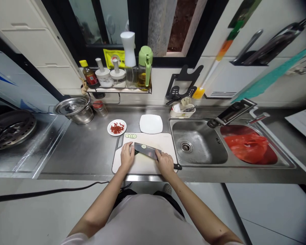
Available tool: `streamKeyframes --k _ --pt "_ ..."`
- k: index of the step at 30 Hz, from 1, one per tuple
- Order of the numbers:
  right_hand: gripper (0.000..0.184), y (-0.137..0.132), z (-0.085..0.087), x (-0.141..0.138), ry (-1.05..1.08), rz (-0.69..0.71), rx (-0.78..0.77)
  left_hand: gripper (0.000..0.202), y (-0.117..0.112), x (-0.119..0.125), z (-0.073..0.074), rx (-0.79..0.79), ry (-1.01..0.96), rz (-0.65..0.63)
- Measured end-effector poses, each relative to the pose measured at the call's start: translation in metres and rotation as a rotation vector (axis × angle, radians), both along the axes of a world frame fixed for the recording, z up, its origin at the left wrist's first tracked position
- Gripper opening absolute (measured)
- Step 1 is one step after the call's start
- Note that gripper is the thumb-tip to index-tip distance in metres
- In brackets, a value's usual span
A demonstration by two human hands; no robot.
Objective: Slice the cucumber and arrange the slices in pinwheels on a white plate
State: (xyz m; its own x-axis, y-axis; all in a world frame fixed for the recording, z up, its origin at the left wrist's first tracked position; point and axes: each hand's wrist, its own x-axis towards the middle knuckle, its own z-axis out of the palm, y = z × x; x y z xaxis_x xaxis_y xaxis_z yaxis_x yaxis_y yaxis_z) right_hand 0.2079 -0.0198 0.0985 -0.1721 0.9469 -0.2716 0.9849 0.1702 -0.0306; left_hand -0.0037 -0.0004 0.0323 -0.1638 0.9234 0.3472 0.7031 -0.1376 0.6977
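Note:
My right hand (165,164) is closed round the black handle of a kitchen knife (149,151), its broad blade pointing left over the cutting board (119,161). One pale cucumber slice (143,146) clings to the blade. At the blade's tip, my left hand (127,156) curls down on a cucumber (136,152); only a small dark green part shows, the rest being hidden by the fingers and blade. Several cucumber slices (131,135) lie overlapping in a row at the board's far left corner.
Behind the board are a white plate (151,124) and a small dish (109,130) of chopped red pieces. A lidded steel pot (81,115) stands left. The sink (199,136) is right, with a red bag (247,148) in its second basin. Bottles fill a wall rack (119,91).

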Motion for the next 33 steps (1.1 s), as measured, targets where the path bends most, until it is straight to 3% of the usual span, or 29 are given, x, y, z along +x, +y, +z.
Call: streamKeyframes --k 5,9,19,33 --pt "0.051 -0.001 -0.001 0.004 0.021 0.051 0.029 0.029 0.011 0.007 0.018 -0.039 0.133 -0.158" --pt "0.05 -0.001 -0.003 0.008 0.022 0.061 0.029 0.026 0.016 0.013 0.019 -0.103 0.191 -0.221" --pt "0.047 -0.004 -0.003 0.015 -0.002 0.071 0.013 0.02 0.02 0.023 0.01 -0.18 0.193 -0.285" --pt "0.048 -0.002 -0.006 0.026 -0.014 0.035 0.048 0.008 0.031 0.035 0.04 -0.296 0.053 -0.325"
